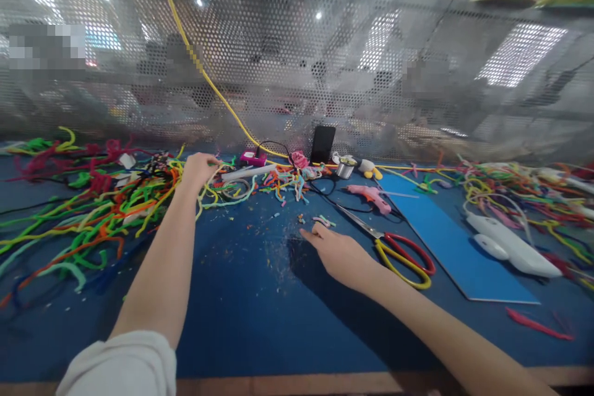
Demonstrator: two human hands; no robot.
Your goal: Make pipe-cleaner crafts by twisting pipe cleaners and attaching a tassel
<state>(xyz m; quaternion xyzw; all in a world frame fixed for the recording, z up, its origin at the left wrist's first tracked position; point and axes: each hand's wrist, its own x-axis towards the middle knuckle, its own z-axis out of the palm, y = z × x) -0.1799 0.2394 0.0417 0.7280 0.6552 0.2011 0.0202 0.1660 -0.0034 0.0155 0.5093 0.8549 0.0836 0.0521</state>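
My left hand reaches to the back of the blue table, beside a heap of fuzzy pipe cleaners in green, yellow, orange and pink. Its fingertips are pinched together; whatever they hold is too small to make out. Low over the middle of the table is my right hand, its index finger stretched out and the other fingers partly hidden. Just beyond it lie short pipe cleaner pieces. Scissors with red and yellow handles rest to its right, blades partly apart. More cut pieces lie between the hands, farther back.
Behind the table stands a perforated metal screen with a yellow cable hanging down. A phone leans there. A pink glue gun, a blue board, a white device and more pipe cleaners occupy the right.
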